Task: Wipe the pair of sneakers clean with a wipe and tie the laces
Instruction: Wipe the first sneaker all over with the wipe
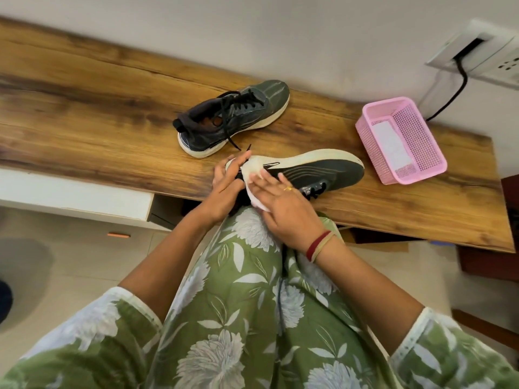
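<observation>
Head view, catching the wiping step: pressing the wipe (254,175) flat under the straight fingers of the right hand (283,203) against the heel side of the near sneaker (323,169), while cupping that heel with the curled fingers of the left hand (229,181). Lying sideways at the front edge of the worktop (84,108), sole turned away, heel hanging toward the lap.

Likely paying off here: bracing firmly with the left hand to stop any rolling, dragging the wipe one way toward the toe, refolding to a fresh face, working into the seam above the pale sole.

Standing upright just behind, the far sneaker (233,119), laces lying loose and not yet tied.

Hiding the heel itself beneath both hands and the wipe; facing the other flank downward, out of sight. Trailing a dark lace (280,290) down the lap, end lost. Struggling to identify the white sheet inside the pink basket (421,136), possibly spare wipes.
</observation>
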Available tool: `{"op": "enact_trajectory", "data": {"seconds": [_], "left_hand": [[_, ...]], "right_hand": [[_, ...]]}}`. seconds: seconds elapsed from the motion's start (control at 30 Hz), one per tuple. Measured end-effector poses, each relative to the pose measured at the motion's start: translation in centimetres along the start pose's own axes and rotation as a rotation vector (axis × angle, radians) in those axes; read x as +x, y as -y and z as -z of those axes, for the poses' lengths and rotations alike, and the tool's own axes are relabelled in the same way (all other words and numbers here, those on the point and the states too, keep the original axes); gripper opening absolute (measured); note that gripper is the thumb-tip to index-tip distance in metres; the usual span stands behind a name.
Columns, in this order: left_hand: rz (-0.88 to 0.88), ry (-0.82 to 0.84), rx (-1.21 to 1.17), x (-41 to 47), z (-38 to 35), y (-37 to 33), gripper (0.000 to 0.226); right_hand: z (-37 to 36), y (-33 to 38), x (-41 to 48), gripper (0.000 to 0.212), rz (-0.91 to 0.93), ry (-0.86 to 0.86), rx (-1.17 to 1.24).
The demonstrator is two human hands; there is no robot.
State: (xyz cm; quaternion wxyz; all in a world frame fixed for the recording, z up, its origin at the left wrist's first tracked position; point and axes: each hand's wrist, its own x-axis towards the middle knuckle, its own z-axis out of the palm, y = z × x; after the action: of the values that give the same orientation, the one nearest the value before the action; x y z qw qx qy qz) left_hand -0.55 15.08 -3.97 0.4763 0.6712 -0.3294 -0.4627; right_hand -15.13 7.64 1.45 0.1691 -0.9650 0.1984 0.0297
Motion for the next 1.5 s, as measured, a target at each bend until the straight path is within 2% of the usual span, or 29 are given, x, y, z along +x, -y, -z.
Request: {"op": "enact_trajectory", "data": {"seconds": [0.13,0.27,0.3,0.4,0.43,0.53,0.57,0.67,0.7,0.8,0.83,0.93,1.0,1.1,1.2,1.23,1.33,1.47,1.5], "left_hand": [[0.013,-0.013,-0.011,0.0,-0.2,-0.7,0.059],[-0.014,-0.002,-0.067,-0.3,0.2,-0.4,0.058],[-0.014,0.01,-0.076,-0.3,0.3,-0.4,0.059],[-0.008,0.03,-0.067,-0.2,0.5,-0.3,0.061],[-0.012,0.026,-0.06,-0.2,0.5,-0.2,0.06],[-0.042,0.016,-0.076,-0.2,0.4,0.1,0.049],[-0.04,0.015,-0.071,-0.1,0.4,0.0,0.049],[-0.022,0.015,-0.041,0.1,0.4,-0.2,0.061],[-0.028,0.012,-0.038,0.0,0.5,-0.1,0.064],[-0.018,0.016,-0.059,-0.3,0.5,0.1,0.059],[-0.004,0.016,-0.071,-0.2,0.4,0.1,0.059],[0.0,0.008,-0.061,0.1,0.3,-0.1,0.065],[-0.011,0.007,-0.042,0.1,0.4,0.1,0.064],[-0.016,0.014,-0.044,0.1,0.4,0.2,0.06],[0.003,-0.003,-0.056,0.2,0.3,0.1,0.066],[0.002,-0.008,-0.052,0.1,0.4,0.1,0.067],[-0.008,-0.004,-0.051,-0.1,0.4,0.0,0.064],[0.017,-0.009,-0.044,0.2,0.3,-0.5,0.066],[0.015,-0.016,-0.032,0.1,0.3,-0.4,0.066]], "right_hand": [[0.0,-0.7,0.3,0.058,-0.189,-0.107,0.024],[-0.8,0.6,0.6,0.056,-0.033,-0.033,0.038],[-0.7,0.2,0.7,0.055,-0.054,-0.045,0.015],[-0.3,-0.4,0.8,0.051,-0.263,-0.144,0.038],[-0.5,0.2,0.9,0.05,-0.24,-0.132,0.061],[-1.1,1.4,0.7,0.05,-0.01,-0.009,0.005],[-0.9,1.0,0.8,0.05,-0.012,-0.013,-0.027],[-0.6,-0.1,1.0,0.054,-0.234,-0.138,-0.016],[-0.7,0.2,1.0,0.055,-0.235,-0.14,0.007],[-0.8,0.9,0.7,0.055,-0.02,-0.03,-0.036],[-0.5,0.5,0.6,0.053,-0.002,-0.023,-0.067],[0.1,-0.9,0.6,0.047,-0.155,-0.08,-0.074],[-0.4,0.1,0.6,0.05,-0.099,-0.048,-0.02],[-0.7,0.0,0.2,0.053,0.03,0.008,-0.067],[-0.1,-0.5,0.3,0.052,-0.137,-0.07,-0.008],[-0.2,0.0,0.4,0.053,-0.131,-0.058,0.008],[-0.7,0.8,0.3,0.053,0.062,0.038,-0.072],[-0.3,-0.2,0.3,0.051,-0.105,-0.064,-0.028],[-0.4,0.3,0.3,0.052,-0.091,-0.057,-0.028]]}}
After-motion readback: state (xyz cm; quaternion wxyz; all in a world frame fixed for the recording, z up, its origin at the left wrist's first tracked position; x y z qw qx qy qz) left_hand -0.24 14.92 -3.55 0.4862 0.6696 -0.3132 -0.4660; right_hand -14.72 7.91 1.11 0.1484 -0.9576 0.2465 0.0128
